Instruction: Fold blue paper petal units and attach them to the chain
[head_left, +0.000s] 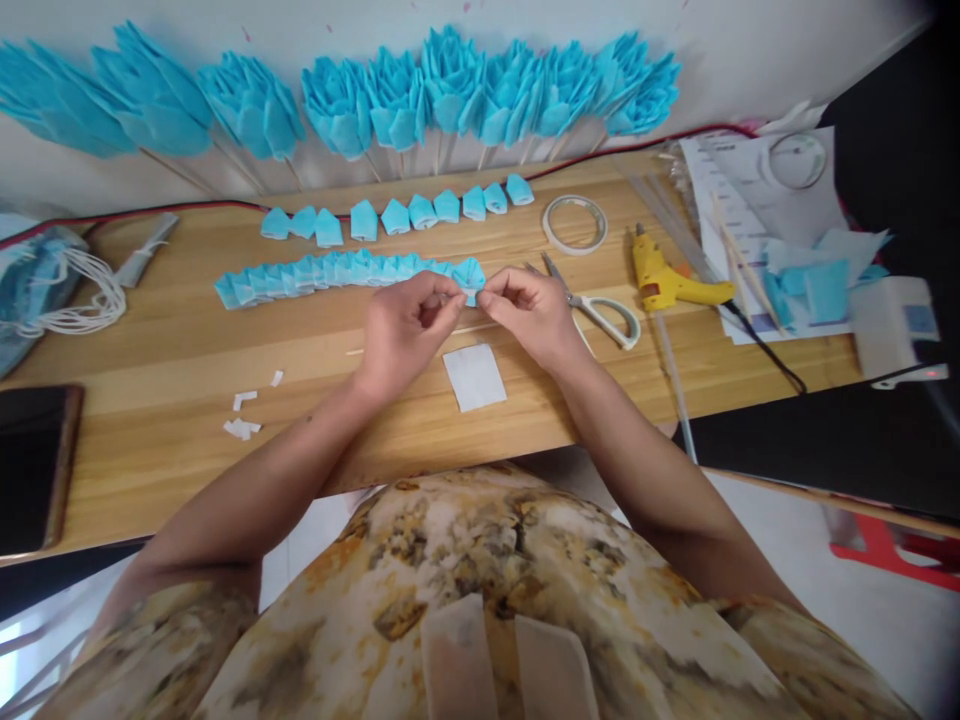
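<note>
Both my hands meet over the middle of the table, pinching a small folded light-blue petal (470,272) between them. My left hand (412,325) grips its lower left edge with thumb and forefinger. On the other side, my right hand (529,312) is closed on the lower right edge. Fingertips hide part of the petal. Just left runs a tight row of overlapping blue petals (322,272). Below my hands lies a white square sheet (475,378). White-handled scissors (606,312) rest beside my right hand, their blades partly behind it.
Blue flowers on sticks (454,85) lean along the wall, above spaced blue petals (364,220). Rightward are a tape roll (575,224), a yellow glue gun (664,275) and papers (795,210). White scraps (242,428), a phone (34,465) and white cord (90,290) lie left.
</note>
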